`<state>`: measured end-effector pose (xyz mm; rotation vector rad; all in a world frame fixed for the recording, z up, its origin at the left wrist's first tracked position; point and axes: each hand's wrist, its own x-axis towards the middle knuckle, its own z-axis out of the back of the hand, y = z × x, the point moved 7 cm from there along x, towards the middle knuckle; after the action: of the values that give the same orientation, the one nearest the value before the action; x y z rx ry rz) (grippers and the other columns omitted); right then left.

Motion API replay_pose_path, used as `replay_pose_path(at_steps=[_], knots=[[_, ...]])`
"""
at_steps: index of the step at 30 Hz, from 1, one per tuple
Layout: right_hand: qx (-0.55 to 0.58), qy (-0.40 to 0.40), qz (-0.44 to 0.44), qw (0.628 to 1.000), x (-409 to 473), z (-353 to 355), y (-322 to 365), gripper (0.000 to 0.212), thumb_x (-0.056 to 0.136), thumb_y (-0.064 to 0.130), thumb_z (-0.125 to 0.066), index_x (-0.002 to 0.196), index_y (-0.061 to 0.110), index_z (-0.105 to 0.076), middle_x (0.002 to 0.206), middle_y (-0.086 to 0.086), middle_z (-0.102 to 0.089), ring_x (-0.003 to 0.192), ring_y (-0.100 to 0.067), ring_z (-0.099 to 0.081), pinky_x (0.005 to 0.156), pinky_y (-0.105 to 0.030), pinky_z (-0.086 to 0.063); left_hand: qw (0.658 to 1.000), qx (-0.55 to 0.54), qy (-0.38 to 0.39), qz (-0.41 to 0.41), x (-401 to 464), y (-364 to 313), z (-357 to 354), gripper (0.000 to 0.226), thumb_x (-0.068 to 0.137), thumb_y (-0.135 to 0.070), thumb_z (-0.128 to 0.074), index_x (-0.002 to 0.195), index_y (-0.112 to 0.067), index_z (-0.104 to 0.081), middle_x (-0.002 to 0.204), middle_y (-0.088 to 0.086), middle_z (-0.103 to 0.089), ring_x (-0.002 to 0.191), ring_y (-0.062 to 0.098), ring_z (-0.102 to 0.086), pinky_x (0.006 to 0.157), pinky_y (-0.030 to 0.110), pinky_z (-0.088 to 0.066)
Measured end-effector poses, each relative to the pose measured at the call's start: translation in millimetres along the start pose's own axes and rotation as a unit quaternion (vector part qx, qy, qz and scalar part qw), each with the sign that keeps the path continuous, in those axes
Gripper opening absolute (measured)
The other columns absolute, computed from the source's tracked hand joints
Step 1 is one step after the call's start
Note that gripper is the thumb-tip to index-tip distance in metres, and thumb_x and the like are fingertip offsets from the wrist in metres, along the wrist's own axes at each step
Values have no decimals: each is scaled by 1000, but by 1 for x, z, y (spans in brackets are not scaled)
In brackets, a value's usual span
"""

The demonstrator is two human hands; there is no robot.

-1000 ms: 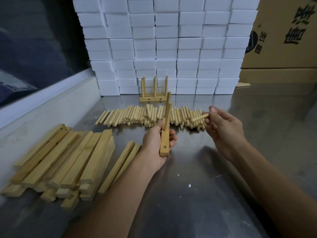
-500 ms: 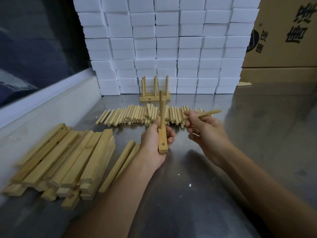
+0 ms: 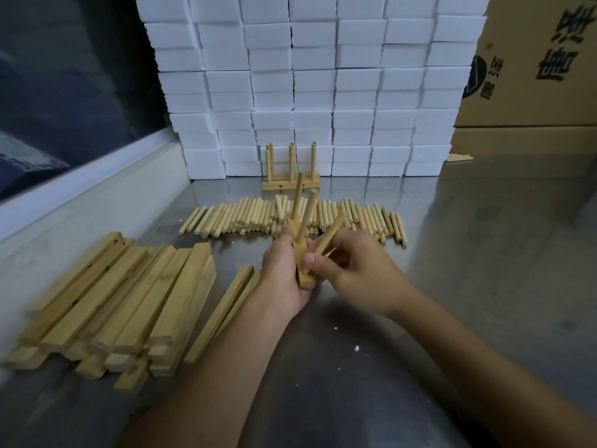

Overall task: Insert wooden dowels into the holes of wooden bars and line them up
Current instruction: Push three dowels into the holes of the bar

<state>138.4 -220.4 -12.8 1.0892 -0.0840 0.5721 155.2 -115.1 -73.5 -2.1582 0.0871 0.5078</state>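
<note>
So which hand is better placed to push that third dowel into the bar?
The right hand, probably: it already pinches the loose dowel, angled toward the bar. The left hand is busy gripping that bar.

1. A grey metal table (image 3: 484, 253) with a dull shine fills the near and middle ground.
2. A wall of stacked white foam blocks (image 3: 323, 85) stands at its far edge.
3. Brown cardboard boxes (image 3: 529, 92) with dark print stand far right.
4. A dark window (image 3: 64, 92) with a pale sill (image 3: 80, 185) runs along the left.
</note>
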Motion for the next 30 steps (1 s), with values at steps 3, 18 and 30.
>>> replay_pose_path(at_steps=[3,18,30], knots=[[-106,15,71,992,-1,-6,12,3,94,17,-67,95,16,-69,84,9,-66,76,-5,-62,71,-21,-50,1000,-25,5,5,4,2,0,53,103,-48,-41,121,-3,-61,100,16,-72,84,27,-73,60,34,-59],[-8,8,44,999,-1,-8,2,8,86,15,-78,81,13,-71,84,-3,-70,80,-20,-67,77,-39,-56,997,-45,49,28,6,6,-3,54,102,-48,-42,95,0,-68,80,18,-73,72,30,-75,55,36,-61],[22,-33,39,998,-2,-15,-1,17,81,17,-82,77,9,-67,92,-6,-68,82,-25,-64,79,-47,-53,998,-42,31,33,5,5,2,47,105,-33,-40,82,-1,-65,62,16,-69,56,28,-71,47,33,-56]])
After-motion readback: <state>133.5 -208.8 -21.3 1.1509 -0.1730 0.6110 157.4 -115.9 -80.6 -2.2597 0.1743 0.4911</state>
